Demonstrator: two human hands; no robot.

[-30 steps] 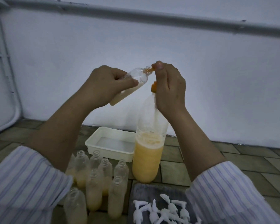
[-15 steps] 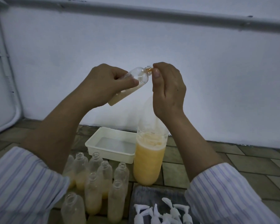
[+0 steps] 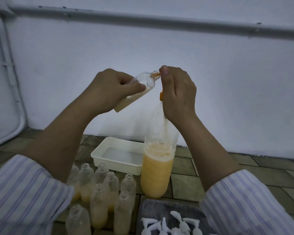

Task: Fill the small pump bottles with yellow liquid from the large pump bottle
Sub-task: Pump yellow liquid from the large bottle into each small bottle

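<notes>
My left hand [image 3: 109, 90] grips a small clear bottle [image 3: 143, 80], tilted with its mouth up to the right and pale yellow liquid pooled at its low end. The orange pump nozzle [image 3: 155, 75] of the large bottle [image 3: 157, 170] pokes into that mouth. My right hand [image 3: 178, 94] is curled over the orange pump head, thumb on top; most of the pump is hidden by the hand. The large bottle stands on the tiled floor, about half full of yellow liquid.
Several small open bottles [image 3: 98, 199], partly filled with yellow liquid, stand at the lower left. A white rectangular tray [image 3: 98, 154] sits behind them. White pump tops [image 3: 173, 224] lie on a grey cloth [image 3: 153, 206] at the bottom. A white wall rises close behind.
The right hand has risen a little after being pressed down half a second ago, so the orange pump collar shows again. The left hand and small bottle have hardly moved.
</notes>
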